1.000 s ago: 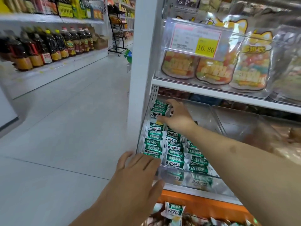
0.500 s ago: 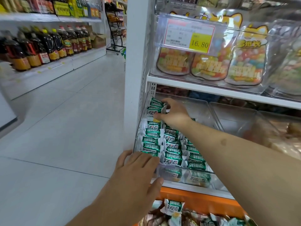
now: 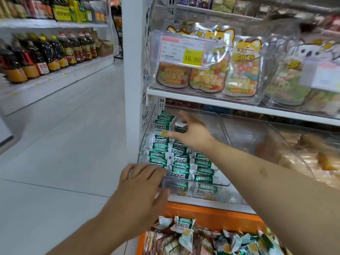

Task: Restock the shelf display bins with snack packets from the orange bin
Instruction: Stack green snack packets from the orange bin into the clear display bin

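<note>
Right hand (image 3: 193, 134) is reached deep into the clear display bin (image 3: 207, 184), thumb and fingers curled round a green-and-white snack packet (image 3: 179, 127) that is mostly hidden by the palm. Left hand (image 3: 141, 188) is laid with fingers spread flat against the bin's front corner. Rows of packets (image 3: 181, 167) are stacked inside. Orange bin (image 3: 207, 217) is cut off below, its contents blurred. Neighbouring bins are hard to make out.

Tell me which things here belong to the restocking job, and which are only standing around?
Job: green packets; clear bin; orange bin; right hand, reaching among the back packets; left hand, at the clear bin's front corner.

Not job: candy bags; price tag; oil bottles; box.
</note>
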`<act>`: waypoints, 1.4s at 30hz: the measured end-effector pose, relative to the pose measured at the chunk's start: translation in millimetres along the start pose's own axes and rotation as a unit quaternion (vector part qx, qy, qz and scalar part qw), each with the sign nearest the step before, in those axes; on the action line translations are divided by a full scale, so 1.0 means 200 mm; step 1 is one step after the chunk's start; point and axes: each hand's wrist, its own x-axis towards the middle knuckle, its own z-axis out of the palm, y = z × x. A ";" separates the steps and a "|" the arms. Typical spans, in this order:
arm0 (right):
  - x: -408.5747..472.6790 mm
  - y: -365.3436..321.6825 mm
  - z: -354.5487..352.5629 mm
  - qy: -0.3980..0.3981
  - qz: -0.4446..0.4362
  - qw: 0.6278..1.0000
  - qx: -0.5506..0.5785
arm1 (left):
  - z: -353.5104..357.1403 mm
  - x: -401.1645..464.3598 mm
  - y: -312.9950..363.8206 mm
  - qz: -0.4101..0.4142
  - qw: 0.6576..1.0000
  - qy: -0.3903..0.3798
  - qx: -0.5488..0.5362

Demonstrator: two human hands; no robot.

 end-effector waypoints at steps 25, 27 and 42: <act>-1.70 1.15 -0.23 0.007 0.343 0.935 0.087 | 0.71 -0.33 0.64 -0.017 0.974 -0.199 -0.110; -1.71 1.29 -0.16 0.005 0.354 0.935 0.025 | 0.82 -0.30 0.67 -0.024 0.970 -0.215 -0.112; -1.59 1.76 0.17 0.026 0.403 0.914 0.044 | 1.53 0.23 0.98 -0.099 0.956 -0.209 -0.179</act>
